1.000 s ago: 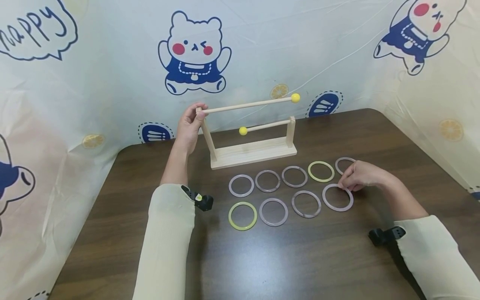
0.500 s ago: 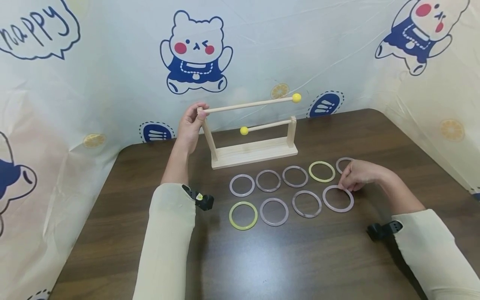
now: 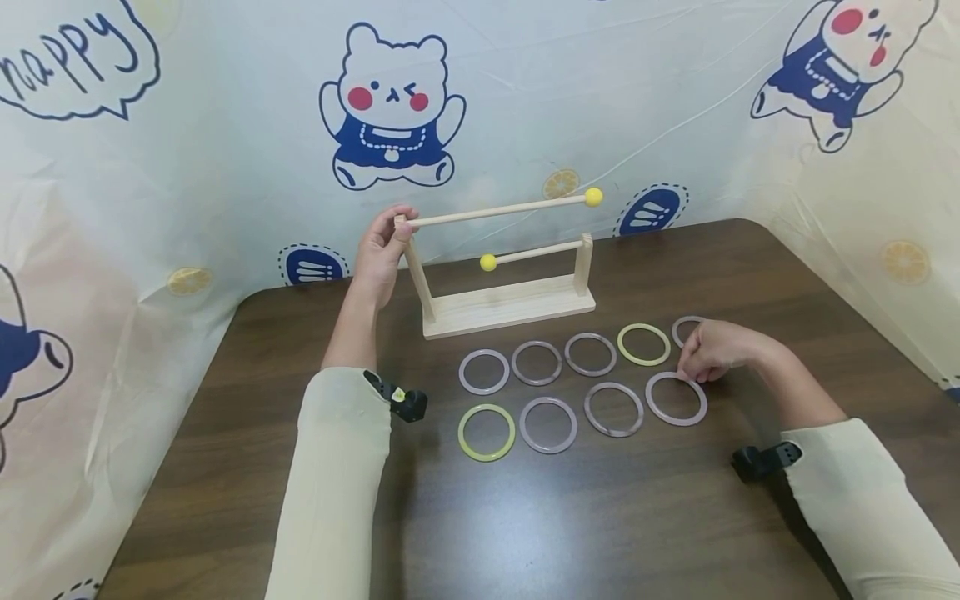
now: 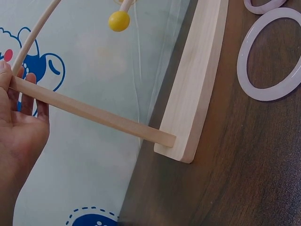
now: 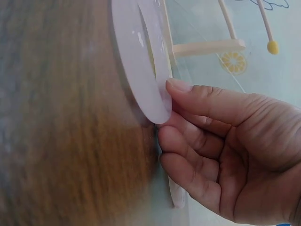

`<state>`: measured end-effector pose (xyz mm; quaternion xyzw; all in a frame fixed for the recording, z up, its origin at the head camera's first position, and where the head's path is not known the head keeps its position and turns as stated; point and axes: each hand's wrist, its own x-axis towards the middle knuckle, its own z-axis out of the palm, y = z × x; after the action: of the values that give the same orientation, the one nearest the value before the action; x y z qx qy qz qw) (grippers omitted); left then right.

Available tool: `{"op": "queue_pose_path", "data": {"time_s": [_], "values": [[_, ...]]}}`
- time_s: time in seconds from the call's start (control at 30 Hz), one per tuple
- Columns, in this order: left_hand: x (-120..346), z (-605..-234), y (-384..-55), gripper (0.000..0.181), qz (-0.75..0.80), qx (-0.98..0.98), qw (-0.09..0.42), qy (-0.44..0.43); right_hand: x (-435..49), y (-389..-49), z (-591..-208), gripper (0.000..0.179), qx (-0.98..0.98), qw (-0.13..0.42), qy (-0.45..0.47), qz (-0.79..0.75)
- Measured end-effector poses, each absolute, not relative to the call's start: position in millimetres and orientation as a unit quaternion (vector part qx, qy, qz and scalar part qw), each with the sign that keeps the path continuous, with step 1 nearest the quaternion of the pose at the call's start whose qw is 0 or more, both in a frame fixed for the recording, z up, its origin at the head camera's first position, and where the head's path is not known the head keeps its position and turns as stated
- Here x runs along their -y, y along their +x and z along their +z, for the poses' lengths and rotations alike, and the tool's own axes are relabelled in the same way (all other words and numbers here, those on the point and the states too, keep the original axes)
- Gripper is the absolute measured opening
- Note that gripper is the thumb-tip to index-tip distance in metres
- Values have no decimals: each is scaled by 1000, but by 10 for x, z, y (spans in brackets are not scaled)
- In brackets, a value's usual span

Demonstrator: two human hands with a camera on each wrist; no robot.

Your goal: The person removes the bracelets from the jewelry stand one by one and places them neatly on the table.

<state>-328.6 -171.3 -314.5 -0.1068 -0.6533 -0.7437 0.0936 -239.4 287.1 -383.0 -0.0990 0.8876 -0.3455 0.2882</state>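
Observation:
A pale wooden stand [image 3: 510, 306] rises from the table with two rods, each tipped with a yellow ball. At the top of its taller left post [image 4: 94, 113], my left hand [image 3: 379, 254] holds on with thumb and fingers. My right hand [image 3: 720, 350] pinches the far edge of a pale purple ring [image 3: 658, 410], the rightmost of the near row. In the right wrist view, the thumb and forefinger [image 5: 200, 136] meet that ring's rim [image 5: 141, 80]. Another purple ring [image 3: 677, 331] lies behind this hand, partly hidden by it.
Several more purple rings [image 3: 548, 449] lie flat in two rows before the stand, with a yellow-green ring [image 3: 643, 362] in the far row and another yellow-green ring [image 3: 486, 457] in the near one. A printed cloth [image 3: 510, 100] hangs behind the brown table [image 3: 585, 525].
The pinched purple ring has shifted very slightly toward me, and my right forearm has drifted a little left. My left hand keeps its hold on the stand, which stays in place.

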Motion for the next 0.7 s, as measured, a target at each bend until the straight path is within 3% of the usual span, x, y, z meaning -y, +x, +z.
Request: {"op": "queue_pose_path", "data": {"time_s": [0.7], "values": [[1729, -3152, -3286, 21, -738, 658, 88, -117, -2890, -2389, -3842, 13, -887, 287, -97, -348]]}}
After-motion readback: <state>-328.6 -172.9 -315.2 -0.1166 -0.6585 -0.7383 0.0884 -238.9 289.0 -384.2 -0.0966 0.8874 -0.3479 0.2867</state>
